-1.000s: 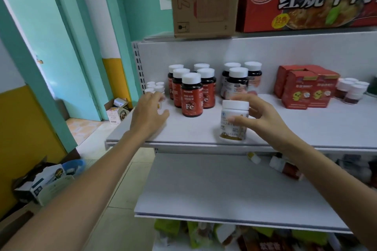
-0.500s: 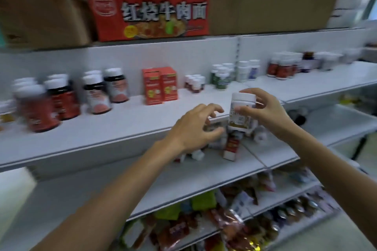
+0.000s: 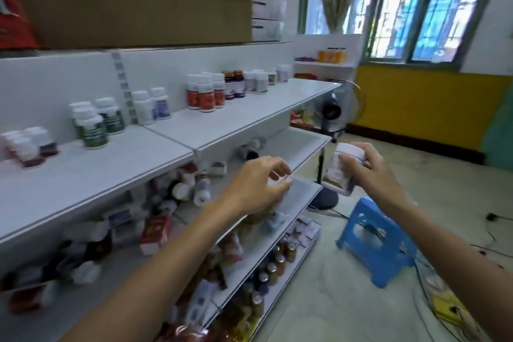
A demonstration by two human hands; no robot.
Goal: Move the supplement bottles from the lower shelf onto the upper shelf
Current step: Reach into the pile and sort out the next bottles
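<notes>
— Where does it go?

— Onto the upper shelf (image 3: 236, 122), the long white one where other bottles stand upright in groups. The lower shelf (image 3: 301, 151) beneath it carries a heap of bottles (image 3: 188, 186) lying on their sides, so I'd say a good deal remains to be moved.

— And your hands?

— My right hand (image 3: 372, 172) grips a white-capped supplement bottle (image 3: 341, 175), fingers and thumb wrapped round its body. It is out past the right end of the shelves, above the floor, near a blue stool (image 3: 374, 241). My left hand (image 3: 255, 189) hovers with curled fingers at the near edge of the lower shelf. I cannot tell whether it grips anything, because the view is blurred there.

— How will the bottle handle?

— Light and stiff, I judge. It looks like smooth plastic with a glossy label that may slip. It is a little tilted now. It is best held round the middle, below the cap (image 3: 349, 151) rather than by it, and set down upright on a bare stretch.
</notes>
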